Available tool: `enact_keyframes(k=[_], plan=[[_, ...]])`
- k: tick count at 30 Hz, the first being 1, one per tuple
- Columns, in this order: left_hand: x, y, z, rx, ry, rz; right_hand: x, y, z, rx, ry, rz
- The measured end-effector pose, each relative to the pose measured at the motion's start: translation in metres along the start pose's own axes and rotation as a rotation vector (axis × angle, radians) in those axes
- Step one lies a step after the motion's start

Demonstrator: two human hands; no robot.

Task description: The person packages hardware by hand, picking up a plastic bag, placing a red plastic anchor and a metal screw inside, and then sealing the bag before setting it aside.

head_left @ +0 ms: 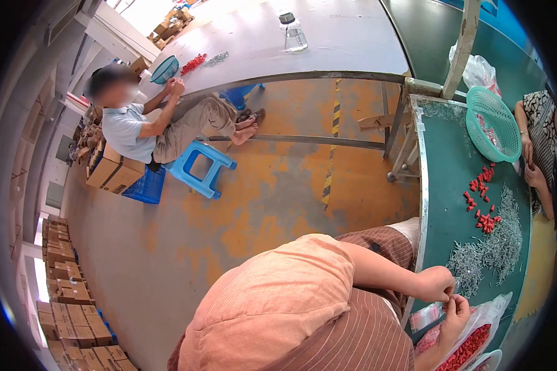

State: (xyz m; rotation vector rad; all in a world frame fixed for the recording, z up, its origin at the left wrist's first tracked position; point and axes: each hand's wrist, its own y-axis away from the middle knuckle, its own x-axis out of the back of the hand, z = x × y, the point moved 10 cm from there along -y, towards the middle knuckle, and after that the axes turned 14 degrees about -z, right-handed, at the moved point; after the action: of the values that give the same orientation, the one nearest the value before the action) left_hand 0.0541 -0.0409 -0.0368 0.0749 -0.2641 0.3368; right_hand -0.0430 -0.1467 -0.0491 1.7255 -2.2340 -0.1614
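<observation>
My left hand (436, 283) is closed in a pinch at the near edge of the green table. Its fingertips meet those of my right hand (455, 316), also pinched. Whatever lies between them is too small to make out. Just beyond my hands spreads a pile of silver screws (492, 250). Small red plastic plugs (484, 191) lie scattered farther along it. Beside my right hand sits a clear plastic bag (498, 308) full of red plugs (470, 347). Small clear packets (426, 316) rest by my wrists.
A green basket (494, 123) holding small packets stands on the green table (442, 161); a co-worker's hands (531, 164) are across from me. Another person (127, 120) sits at a grey table (247, 43) with a bottle (294, 37). A blue stool (203, 168) stands on the floor.
</observation>
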Motion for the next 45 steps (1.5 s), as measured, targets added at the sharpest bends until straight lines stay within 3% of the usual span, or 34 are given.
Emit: enact_keyframes(k=[13, 23, 29, 31, 33, 35, 43, 45], plan=[[0.012, 0.003, -0.008, 0.003, 0.314, 0.078, 0.011, 0.006, 0.012, -0.013, 0.065, 0.162], [0.009, 0.012, 0.014, -0.054, -0.027, -0.039, -0.003, 0.000, -0.001, -0.077, 0.180, 0.085], [0.007, 0.004, -0.013, 0.013, 0.070, 0.040, -0.009, -0.003, -0.024, -0.006, 0.449, 0.123], [0.010, 0.004, -0.012, 0.029, 0.190, -0.022, -0.018, 0.000, -0.049, 0.133, 0.184, 0.317], [0.006, 0.003, -0.016, 0.038, 0.291, -0.054, -0.022, -0.001, -0.045, 0.135, 0.015, 0.304], [-0.001, -0.001, -0.025, 0.039, 0.371, -0.055, -0.020, -0.005, -0.016, 0.007, -0.054, 0.088], [0.007, -0.003, -0.027, -0.006, 0.194, 0.002, 0.007, 0.000, 0.004, -0.041, 0.172, 0.070], [0.015, 0.004, -0.022, 0.115, 0.224, -0.069, -0.008, 0.005, -0.024, -0.037, 0.114, 0.153]])
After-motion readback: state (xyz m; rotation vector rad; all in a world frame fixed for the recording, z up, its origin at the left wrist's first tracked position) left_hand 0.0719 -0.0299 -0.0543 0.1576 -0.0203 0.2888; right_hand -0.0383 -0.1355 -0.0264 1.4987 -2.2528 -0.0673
